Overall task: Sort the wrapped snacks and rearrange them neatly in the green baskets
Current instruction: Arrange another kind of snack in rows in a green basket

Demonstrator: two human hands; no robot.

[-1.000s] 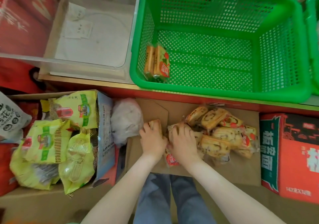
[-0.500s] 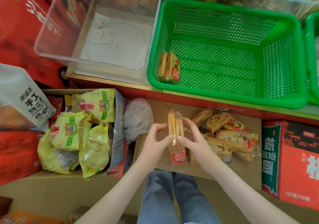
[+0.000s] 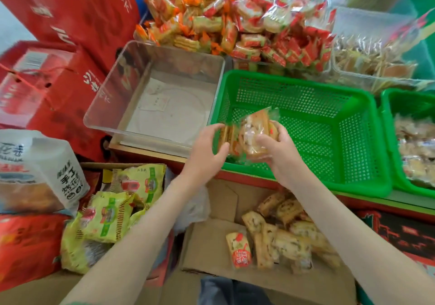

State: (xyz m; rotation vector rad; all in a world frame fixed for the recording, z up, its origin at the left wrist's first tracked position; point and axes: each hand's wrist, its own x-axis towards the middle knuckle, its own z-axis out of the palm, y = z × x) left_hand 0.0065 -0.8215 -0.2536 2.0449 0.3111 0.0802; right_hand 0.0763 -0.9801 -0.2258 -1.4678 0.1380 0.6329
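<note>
At the green basket's point(image 3: 341, 184) near-left corner, the left hand point(image 3: 207, 150) and right hand point(image 3: 279, 150) grip the wrapped snacks point(image 3: 255, 131) between them.

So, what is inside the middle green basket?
Wrapped snacks at its near-left corner, held by the left hand and right hand; elsewhere bare mesh. Floor under them is covered.

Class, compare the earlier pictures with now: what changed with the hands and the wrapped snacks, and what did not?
Both hands rose from the cardboard box to the near-left corner of the green basket. The right hand carried up the wrapped snacks it grips; the left hand let them go and now meets the packs standing there. The loose snacks in the box and the yellow bags stayed put.
</note>
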